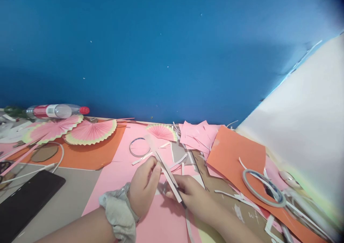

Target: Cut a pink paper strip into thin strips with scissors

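A narrow pale folded paper strip (pixel 168 176), with a dark line along its side, slants between my two hands above pink paper (pixel 158 221). My left hand (pixel 143 189) is closed, its thumb and fingers pinching the strip near the middle. Around the lower end curls my right hand (pixel 192 196), its fingers closed at the strip and partly hidden behind it. A grey scrunchie (pixel 118 209) circles my left wrist. Just beyond the strip lie a thin tape ring (pixel 139 148) and a small pleated pink fan (pixel 162 131) with a yellow-green edge.
Two larger pleated fans (pixel 91 132) lie on orange paper (pixel 88 158) at the left, below a plastic bottle (pixel 63 111). A black phone (pixel 32 203) is at front left. To the right are an orange sheet (pixel 236 153), a tape roll (pixel 263 188) and white paper scraps.
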Available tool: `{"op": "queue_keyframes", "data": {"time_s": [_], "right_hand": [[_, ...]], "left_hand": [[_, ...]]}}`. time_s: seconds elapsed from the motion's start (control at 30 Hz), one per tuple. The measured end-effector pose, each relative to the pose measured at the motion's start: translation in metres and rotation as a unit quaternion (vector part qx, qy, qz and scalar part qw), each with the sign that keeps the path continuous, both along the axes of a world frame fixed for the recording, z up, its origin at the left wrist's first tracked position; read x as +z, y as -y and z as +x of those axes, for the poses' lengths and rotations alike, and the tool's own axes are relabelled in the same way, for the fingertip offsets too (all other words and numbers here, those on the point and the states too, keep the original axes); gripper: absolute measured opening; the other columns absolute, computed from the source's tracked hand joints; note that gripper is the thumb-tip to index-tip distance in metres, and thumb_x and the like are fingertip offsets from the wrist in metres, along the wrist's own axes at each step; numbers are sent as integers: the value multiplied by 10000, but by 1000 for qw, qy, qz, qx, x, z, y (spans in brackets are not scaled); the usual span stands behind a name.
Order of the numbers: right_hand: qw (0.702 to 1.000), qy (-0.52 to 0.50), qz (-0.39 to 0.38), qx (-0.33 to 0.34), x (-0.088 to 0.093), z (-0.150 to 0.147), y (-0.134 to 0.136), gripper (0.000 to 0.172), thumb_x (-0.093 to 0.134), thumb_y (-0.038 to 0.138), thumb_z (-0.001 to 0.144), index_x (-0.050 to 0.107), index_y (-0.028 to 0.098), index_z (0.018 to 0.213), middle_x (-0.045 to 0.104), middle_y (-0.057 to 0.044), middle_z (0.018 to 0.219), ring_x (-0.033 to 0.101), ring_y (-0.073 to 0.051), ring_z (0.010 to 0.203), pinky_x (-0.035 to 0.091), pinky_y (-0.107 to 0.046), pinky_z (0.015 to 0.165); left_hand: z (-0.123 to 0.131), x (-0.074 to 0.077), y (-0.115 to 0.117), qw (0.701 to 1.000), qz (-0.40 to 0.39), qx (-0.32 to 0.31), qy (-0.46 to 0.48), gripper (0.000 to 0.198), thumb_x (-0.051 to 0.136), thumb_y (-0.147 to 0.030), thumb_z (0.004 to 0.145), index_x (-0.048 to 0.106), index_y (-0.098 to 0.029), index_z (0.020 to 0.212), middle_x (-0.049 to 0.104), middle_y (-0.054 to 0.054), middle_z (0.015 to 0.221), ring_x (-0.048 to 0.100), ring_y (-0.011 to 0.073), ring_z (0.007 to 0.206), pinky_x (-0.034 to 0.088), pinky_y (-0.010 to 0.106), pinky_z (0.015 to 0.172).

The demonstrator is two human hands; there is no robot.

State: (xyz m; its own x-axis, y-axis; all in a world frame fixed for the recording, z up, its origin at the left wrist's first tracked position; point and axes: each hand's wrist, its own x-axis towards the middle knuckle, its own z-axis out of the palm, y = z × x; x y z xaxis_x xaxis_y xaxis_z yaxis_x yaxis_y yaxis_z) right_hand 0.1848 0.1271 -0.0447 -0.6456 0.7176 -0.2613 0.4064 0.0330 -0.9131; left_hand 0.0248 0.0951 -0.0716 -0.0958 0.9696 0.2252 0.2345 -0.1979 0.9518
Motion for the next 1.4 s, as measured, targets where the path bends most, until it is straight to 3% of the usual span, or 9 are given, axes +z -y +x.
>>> {"op": "queue_keyframes", "data": {"time_s": [1.4], "right_hand": [[999, 15, 13, 26, -1, 3, -2, 187, 534, 256, 820, 426, 184, 686, 402, 36, 656, 323, -112, 608, 266, -240, 560]], "left_hand": [[0, 1, 0, 1000, -9, -7, -25, 310, 309, -308, 945, 320, -201, 655, 331, -43, 607, 329, 110, 556, 302, 249, 542]]}}
